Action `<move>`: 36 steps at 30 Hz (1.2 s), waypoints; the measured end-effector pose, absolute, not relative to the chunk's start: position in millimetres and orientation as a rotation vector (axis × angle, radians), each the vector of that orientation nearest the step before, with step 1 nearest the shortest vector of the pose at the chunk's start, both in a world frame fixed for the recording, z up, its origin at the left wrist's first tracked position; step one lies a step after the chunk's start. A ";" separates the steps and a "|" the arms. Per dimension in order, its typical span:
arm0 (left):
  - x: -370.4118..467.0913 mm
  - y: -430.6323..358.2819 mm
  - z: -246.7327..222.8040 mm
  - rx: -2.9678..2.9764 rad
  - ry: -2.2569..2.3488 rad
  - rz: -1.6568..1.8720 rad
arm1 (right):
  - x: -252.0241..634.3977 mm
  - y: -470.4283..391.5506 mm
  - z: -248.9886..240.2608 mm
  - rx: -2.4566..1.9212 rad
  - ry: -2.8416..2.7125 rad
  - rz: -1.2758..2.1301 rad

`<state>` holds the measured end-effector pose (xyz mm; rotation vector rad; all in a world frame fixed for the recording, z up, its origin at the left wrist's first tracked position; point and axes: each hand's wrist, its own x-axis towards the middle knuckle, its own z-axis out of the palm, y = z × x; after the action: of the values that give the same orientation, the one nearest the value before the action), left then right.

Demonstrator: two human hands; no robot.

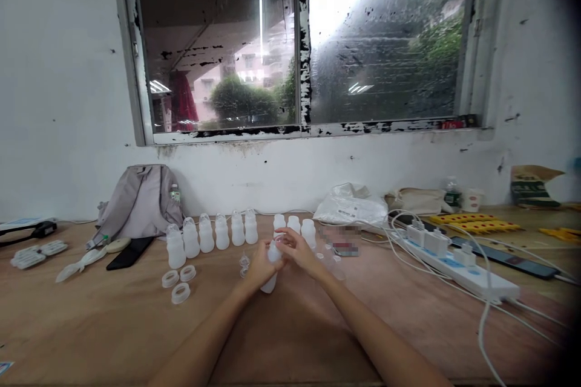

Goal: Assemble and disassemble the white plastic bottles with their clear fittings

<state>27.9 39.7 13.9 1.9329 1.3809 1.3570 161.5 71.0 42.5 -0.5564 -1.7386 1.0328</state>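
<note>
In the middle of the table I hold a small frosted baby bottle (269, 285), tilted, its base showing below my fingers. My left hand (263, 267) is wrapped round its body. The fingers of my right hand (296, 250) close on its top end; what exactly they pinch there is hidden. Left of my hands stands a row of several baby bottles with clear domed caps (206, 236). Behind my hands are 3 bottles without such caps (308, 232). Clear teats (244, 263) lie beside my left hand. White screw rings (180, 293) lie further left. Small clear pieces (336, 268) lie right of my right hand.
A grey backpack (138, 202) leans on the wall at left, with a black phone (129, 253) before it. A white plastic bag (351, 205) lies behind on the right. A power strip (472, 275) with plugs and loose cables stretches across the right side, near another phone (508, 259).
</note>
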 end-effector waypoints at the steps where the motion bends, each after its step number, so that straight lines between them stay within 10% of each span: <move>1: 27.4 39.0 14.9 1.948 1.369 1.358 | 163.7 70.7 44.3 -0.541 -1.746 1.080; 36: 10.9 26.0 28.8 1.837 1.058 0.986 | 186.6 73.9 58.0 -0.614 -1.748 1.288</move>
<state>10.9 26.0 28.8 1.8371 1.0580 0.9856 186.6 73.9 58.0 -0.6136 -1.7477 1.2876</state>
